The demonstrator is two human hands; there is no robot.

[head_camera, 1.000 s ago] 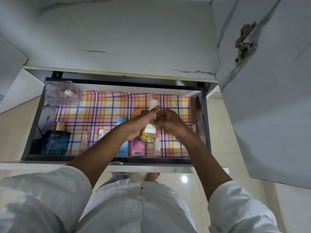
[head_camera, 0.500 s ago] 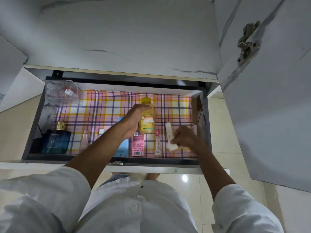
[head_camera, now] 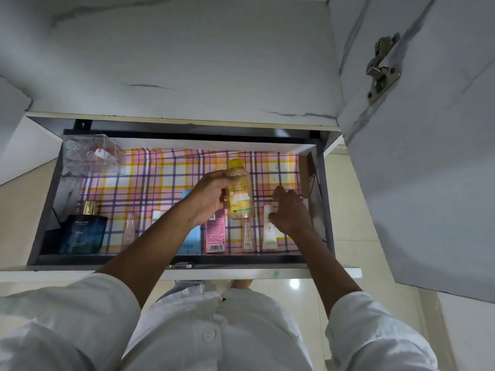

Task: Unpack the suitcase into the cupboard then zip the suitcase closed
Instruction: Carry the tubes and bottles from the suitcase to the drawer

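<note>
A: so the left hand [head_camera: 211, 195] has its grip curled round the yellow bottle [head_camera: 239, 192], held above the checked drawer [head_camera: 171, 172]?

B: yep, cap pointing to the back, long axis front-to-back like the row below. Open slot's just right of it. Right hand [head_camera: 290, 210] has relaxed fingers, resting on the white tube [head_camera: 268, 231], so left is nearer.
</note>
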